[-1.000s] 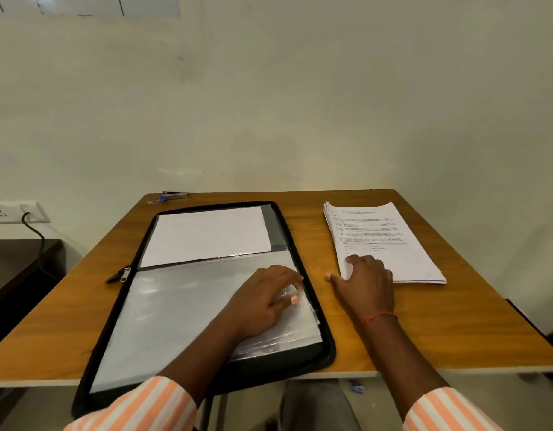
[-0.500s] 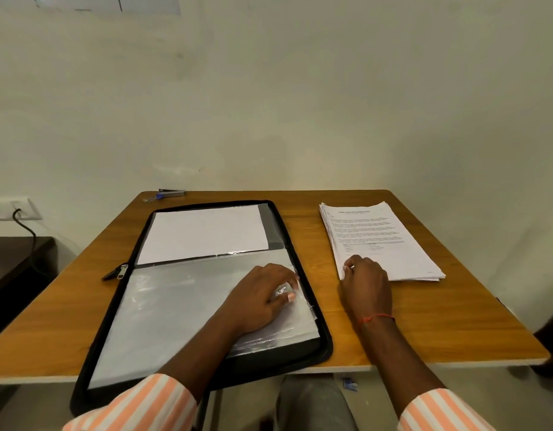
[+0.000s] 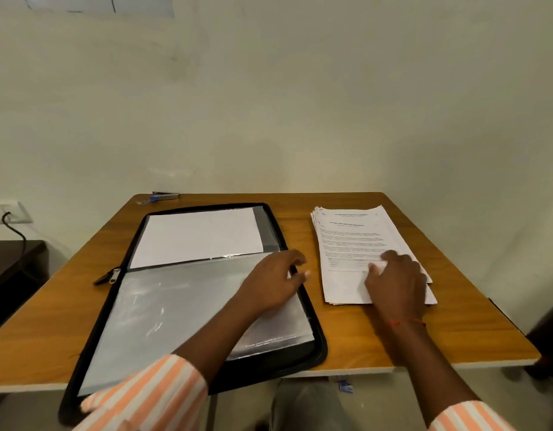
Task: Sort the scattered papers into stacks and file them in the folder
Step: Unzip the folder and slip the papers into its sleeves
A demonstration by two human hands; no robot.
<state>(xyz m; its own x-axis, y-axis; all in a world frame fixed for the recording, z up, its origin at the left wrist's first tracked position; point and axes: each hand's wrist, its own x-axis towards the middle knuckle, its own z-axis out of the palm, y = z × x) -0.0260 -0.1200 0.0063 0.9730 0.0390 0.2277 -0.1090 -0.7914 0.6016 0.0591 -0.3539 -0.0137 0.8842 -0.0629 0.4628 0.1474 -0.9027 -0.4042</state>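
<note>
A black zip folder (image 3: 318,343) lies open on the left half of the table. A white sheet (image 3: 197,234) sits in its far half and clear plastic sleeves (image 3: 175,309) cover its near half. My left hand (image 3: 273,283) rests on the sleeves at the folder's right edge, with loosely bent fingers reaching over the rim. To the right lies a stack of printed papers (image 3: 350,237). My right hand (image 3: 395,279) lies on the stack's near part, fingertips and thumb touching the top sheet, which sits slightly lower than the sheet beneath it.
The wooden table (image 3: 455,331) stands against a pale wall. A small stapler with a blue part (image 3: 165,196) lies at the far left corner. The folder's zip pull (image 3: 109,276) sticks out on the left. A dark cabinet (image 3: 14,262) and a wall socket (image 3: 8,211) are further left.
My right hand moved from the table beside the stack onto the top sheet. My left hand slid up and right along the sleeves to the folder's right edge.
</note>
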